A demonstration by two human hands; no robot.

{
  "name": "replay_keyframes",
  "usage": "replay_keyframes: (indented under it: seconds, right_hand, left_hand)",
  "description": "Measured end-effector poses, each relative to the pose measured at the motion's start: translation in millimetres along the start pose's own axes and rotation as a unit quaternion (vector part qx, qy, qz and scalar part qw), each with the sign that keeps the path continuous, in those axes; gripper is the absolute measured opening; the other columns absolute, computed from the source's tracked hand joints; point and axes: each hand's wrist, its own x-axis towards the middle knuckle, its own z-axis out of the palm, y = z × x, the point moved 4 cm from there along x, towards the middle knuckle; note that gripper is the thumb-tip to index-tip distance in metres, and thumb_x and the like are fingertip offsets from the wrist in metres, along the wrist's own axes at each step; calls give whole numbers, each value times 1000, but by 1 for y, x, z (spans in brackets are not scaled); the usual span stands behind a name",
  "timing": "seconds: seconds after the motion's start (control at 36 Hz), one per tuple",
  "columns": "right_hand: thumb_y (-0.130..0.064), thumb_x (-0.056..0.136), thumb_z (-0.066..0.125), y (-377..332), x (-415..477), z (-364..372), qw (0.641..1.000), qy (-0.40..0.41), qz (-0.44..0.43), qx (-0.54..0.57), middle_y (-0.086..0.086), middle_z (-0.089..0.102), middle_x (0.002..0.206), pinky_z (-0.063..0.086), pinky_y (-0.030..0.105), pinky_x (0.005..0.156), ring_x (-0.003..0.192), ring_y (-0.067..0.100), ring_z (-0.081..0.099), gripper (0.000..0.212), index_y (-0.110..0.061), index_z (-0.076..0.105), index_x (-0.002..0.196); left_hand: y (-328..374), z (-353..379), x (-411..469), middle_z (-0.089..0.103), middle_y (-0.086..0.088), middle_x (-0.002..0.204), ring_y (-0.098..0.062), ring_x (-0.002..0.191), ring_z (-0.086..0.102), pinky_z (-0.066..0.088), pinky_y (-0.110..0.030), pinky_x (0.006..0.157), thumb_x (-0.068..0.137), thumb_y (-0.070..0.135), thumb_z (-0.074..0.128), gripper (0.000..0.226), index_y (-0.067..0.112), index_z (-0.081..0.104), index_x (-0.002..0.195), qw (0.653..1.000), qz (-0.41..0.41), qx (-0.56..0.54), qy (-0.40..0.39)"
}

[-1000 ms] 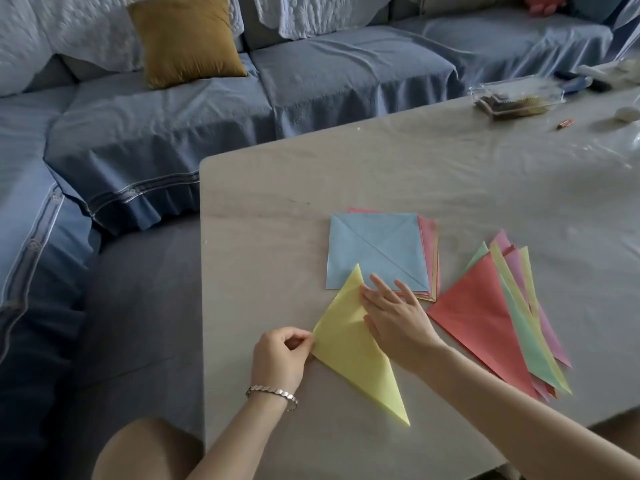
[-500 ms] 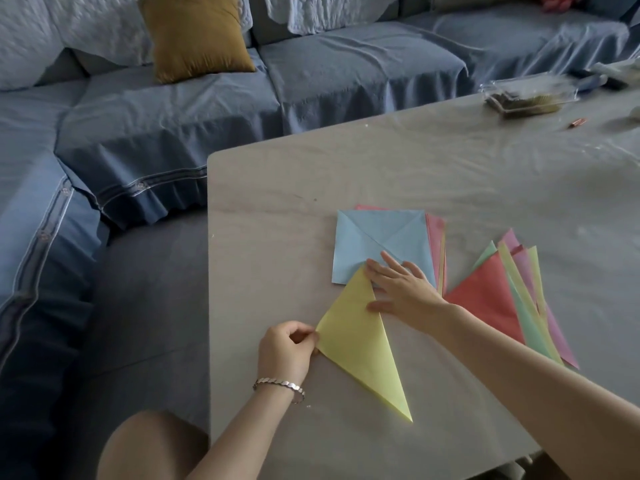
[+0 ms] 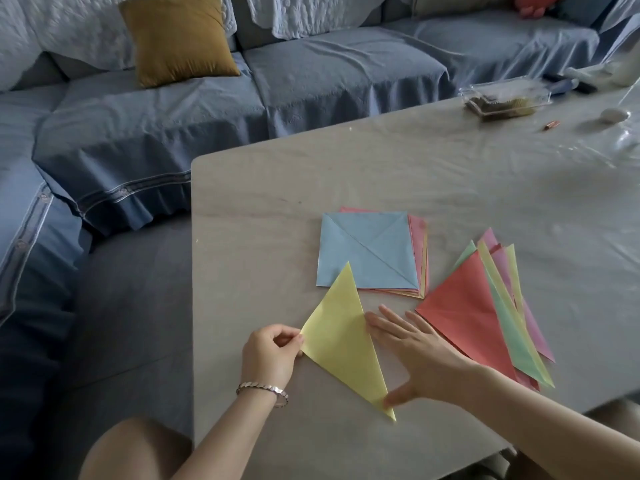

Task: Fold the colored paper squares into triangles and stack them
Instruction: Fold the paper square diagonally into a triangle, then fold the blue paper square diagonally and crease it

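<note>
- At lower centre of the frame, pinched the left corner of the yellow triangle with the curled fingers of the left hand.
- Laid the right hand flat, straight fingers spread against the triangle's right edge, gripping nothing.
- Had the triangle flat on the surface, upper tip overlapping the blue-topped stack of squares at centre.
- Had the fanned pile of folded triangles, red uppermost, right of centre, beside the right hand.

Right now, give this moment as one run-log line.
stage: yellow triangle folded, not stacked; left hand: pinches one corner; right hand: flat at its long edge; square stack: blue on top; triangle pile: red on top
</note>
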Motion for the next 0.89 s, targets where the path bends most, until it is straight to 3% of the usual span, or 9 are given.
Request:
replay_keyframes:
  seconds: [0.08,0.19,0.31,0.39,0.47,0.56,0.64,0.75,0.89]
  right_hand:
    - [-71,54,62,-3,-7,2,1000,-12,-8,-1,-10,-18,153,-17,28,108,133,6,-29,129,-13,-5,148]
    - [-65,56,71,-7,-13,1,999,-28,-15,25,-15,-18,150,-13,36,115,136,9,-28,130,-13,-5,148]
    - [-52,64,76,-9,-14,-10,984,46,13,174,-19,-8,146,-7,26,113,138,4,-16,107,-41,4,142]
    - [-44,74,71,-7,-15,-26,921,204,41,330,-12,25,147,22,29,113,137,9,23,74,-62,18,123]
    - [-22,78,73,1,-20,-34,829,297,75,469,-8,60,112,50,37,90,102,15,58,56,-63,49,108]
    - [0,80,67,16,-31,-41,773,362,124,506,3,59,73,47,33,62,65,17,51,49,-49,68,81]
    - [4,84,61,42,-51,-46,736,400,189,512,4,59,70,42,23,55,61,14,49,43,-37,68,75]
    - [-2,87,56,86,-76,-44,768,388,306,406,7,61,92,44,18,55,69,19,51,32,-33,66,90]
    - [-21,87,61,96,-82,-38,837,262,437,201,15,34,138,31,46,102,128,33,26,41,-20,52,127]
  left_hand:
    - [-1,0,-1,64,4,56,-3,51,59,44,-19,55,79,8,67,20,22,65,65,1000,-1,-3,4]
    - [-1,0,-1,63,4,54,-7,52,59,44,-21,57,79,6,67,21,21,65,64,1000,-8,-8,2]
    - [7,-2,-4,65,2,60,-8,56,60,45,-11,54,79,3,67,21,19,65,64,998,0,-60,11]
    - [20,2,-11,65,0,58,-5,49,61,48,-11,51,80,-2,65,19,13,66,67,988,-4,-152,-13]
    - [40,13,-19,65,4,52,-4,47,61,50,-14,50,79,-3,65,18,11,65,69,979,17,-193,-54]
    - [57,24,-21,65,6,52,-4,51,61,50,-17,53,81,1,65,17,13,65,68,980,56,-174,-83]
    - [65,32,-11,65,8,64,0,59,57,45,-16,60,85,11,62,14,15,66,73,987,107,-99,-59]
    - [65,35,14,63,-1,106,-12,97,58,41,-16,79,86,14,59,25,10,60,111,997,76,-5,2]
    - [69,38,37,45,-6,136,-21,124,44,36,-27,94,86,17,55,49,14,41,133,999,11,47,-9]
